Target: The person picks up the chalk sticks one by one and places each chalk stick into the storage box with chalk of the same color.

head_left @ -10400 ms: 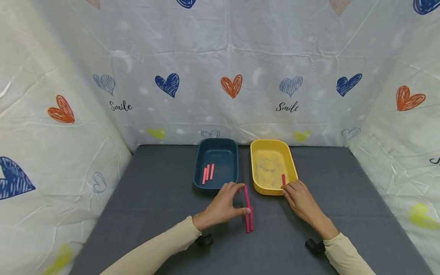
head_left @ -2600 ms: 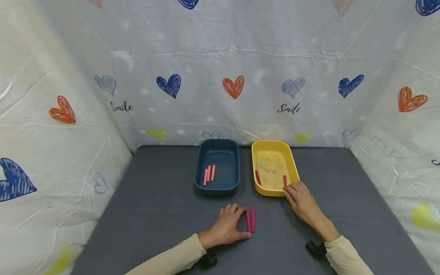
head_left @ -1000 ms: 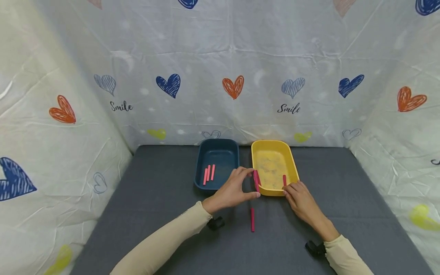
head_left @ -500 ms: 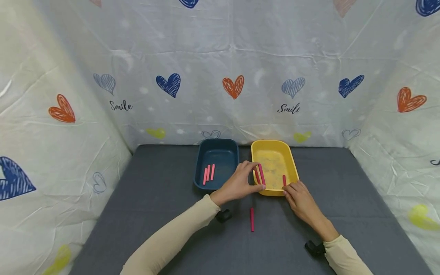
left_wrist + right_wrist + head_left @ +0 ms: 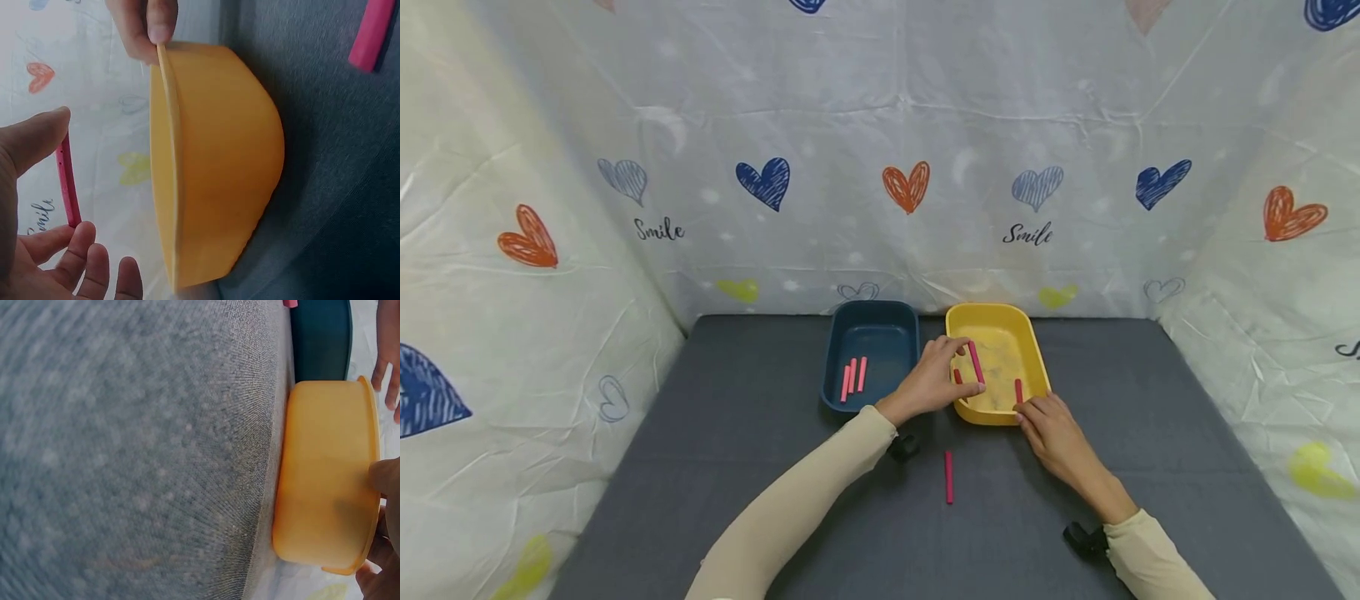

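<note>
My left hand (image 5: pixel 931 379) pinches a magenta stick (image 5: pixel 976 362) lengthwise, thumb at one end and fingertips at the other, over the yellow tub (image 5: pixel 998 419). In the left wrist view the stick (image 5: pixel 68 181) is slim, with small dark dots near the thumb end. My right hand (image 5: pixel 1060 437) grips the tub's near right corner, thumb outside the wall in the right wrist view. Inside the tub lie two darker red sticks, one at the right (image 5: pixel 1018 390) and one at the left (image 5: pixel 958 379), partly hidden by my left hand. Another magenta stick (image 5: pixel 949 477) lies on the table.
A dark blue tub (image 5: pixel 880 404) stands left of the yellow one, with several light pink sticks (image 5: pixel 852 377) inside. Both tubs sit at the back of the grey table (image 5: pixel 760 392), against a patterned curtain (image 5: pixel 835 225).
My left hand has taken one of the two magenta sticks from the table and carried it up and right over the yellow tub. My right hand stays on the rim.
</note>
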The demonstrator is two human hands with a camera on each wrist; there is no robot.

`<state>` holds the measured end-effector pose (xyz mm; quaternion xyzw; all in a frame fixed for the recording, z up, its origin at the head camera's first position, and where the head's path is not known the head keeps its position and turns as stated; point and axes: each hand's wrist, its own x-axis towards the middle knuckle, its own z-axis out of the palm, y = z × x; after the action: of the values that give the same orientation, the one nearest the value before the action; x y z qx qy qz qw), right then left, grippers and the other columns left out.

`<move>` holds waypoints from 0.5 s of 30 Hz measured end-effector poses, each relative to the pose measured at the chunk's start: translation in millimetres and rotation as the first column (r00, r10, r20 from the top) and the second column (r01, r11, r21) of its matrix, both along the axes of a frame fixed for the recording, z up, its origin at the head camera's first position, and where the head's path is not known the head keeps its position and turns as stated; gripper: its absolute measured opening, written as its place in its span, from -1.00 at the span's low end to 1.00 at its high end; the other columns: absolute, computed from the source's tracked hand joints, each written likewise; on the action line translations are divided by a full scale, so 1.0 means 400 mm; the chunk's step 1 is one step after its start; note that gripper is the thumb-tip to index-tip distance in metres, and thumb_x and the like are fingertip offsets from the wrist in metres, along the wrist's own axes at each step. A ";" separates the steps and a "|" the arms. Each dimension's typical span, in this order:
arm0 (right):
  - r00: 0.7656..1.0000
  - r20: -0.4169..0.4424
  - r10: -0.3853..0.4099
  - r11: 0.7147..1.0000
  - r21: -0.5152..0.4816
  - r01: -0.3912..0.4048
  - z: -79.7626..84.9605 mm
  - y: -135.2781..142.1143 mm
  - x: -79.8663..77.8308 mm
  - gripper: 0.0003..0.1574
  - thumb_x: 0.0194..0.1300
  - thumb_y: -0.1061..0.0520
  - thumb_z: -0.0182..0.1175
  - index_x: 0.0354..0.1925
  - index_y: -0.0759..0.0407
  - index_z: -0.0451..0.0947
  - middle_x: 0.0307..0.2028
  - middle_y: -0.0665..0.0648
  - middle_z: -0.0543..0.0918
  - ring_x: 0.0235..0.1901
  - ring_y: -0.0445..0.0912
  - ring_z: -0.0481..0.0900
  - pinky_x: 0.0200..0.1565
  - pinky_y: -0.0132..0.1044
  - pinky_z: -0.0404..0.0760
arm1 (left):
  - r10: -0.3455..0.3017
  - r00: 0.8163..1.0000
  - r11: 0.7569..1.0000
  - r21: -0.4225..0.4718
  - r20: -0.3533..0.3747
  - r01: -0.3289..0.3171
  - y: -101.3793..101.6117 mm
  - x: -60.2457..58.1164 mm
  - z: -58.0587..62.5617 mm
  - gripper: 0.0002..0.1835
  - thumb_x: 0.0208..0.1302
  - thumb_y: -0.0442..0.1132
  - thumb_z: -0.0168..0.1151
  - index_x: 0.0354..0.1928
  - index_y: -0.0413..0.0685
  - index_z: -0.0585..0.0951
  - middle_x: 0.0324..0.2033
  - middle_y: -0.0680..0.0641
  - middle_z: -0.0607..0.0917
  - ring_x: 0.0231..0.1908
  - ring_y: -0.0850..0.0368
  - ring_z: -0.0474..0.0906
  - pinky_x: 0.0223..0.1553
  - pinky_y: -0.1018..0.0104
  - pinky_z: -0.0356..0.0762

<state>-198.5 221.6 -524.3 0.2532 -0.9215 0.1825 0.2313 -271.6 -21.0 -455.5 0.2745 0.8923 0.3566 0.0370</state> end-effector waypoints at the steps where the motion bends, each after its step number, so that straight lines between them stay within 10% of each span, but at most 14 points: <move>1: 1.000 -0.001 0.001 1.000 0.000 -0.001 0.001 0.000 -0.002 -0.90 0.32 0.21 0.24 -0.21 0.20 0.64 -0.30 0.12 0.67 -0.19 0.06 0.62 0.23 0.26 0.37 | 0.004 1.000 1.000 -0.001 0.001 -0.004 0.002 -0.005 0.001 -0.14 0.17 0.16 0.37 0.42 -0.01 0.27 0.17 -0.15 0.46 0.12 0.04 0.30 0.06 0.19 0.55; 15: 1.000 0.018 -0.008 1.000 0.006 0.008 0.004 -0.001 -0.001 -0.89 0.33 0.20 0.23 -0.20 0.21 0.64 -0.29 0.12 0.67 -0.18 0.06 0.62 0.24 0.25 0.36 | 0.030 0.999 0.997 -0.075 0.015 -0.028 0.054 -0.055 -0.010 -0.16 0.14 0.16 0.40 0.40 -0.01 0.34 0.18 -0.11 0.51 0.15 0.02 0.29 0.11 0.18 0.50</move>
<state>-199.0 221.2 -522.6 0.2484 -0.9251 0.1811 0.2229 -293.7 0.6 -459.4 0.2569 0.9085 0.3258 0.0494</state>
